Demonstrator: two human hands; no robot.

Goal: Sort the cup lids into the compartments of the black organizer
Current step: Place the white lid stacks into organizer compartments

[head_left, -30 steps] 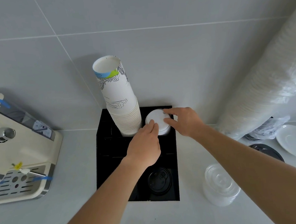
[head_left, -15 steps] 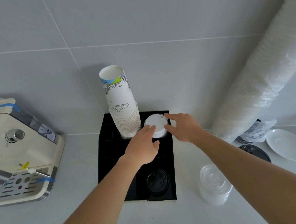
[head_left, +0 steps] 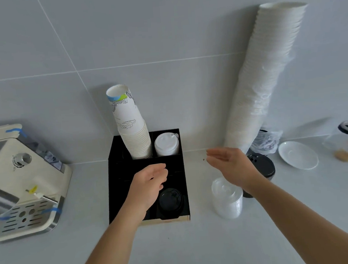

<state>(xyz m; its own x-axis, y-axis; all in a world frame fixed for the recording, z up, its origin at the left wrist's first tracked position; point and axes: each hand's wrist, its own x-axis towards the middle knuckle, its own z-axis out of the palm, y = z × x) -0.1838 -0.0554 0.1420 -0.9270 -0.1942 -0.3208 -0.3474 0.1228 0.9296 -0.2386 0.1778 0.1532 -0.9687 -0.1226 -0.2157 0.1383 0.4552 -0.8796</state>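
Left hand (head_left: 150, 185) hovers empty over organizer (head_left: 114, 177); right hand (head_left: 231, 165) open, palm-up, empty

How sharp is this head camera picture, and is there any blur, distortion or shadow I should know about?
Head view: mostly sharp, the black organizer crisp; slight motion blur on the left hand and right hand; wide-angle bending makes the tall stack of white cups lean and curves the wall tile lines; soft, even light, with faint shadows behind the printed paper cups.
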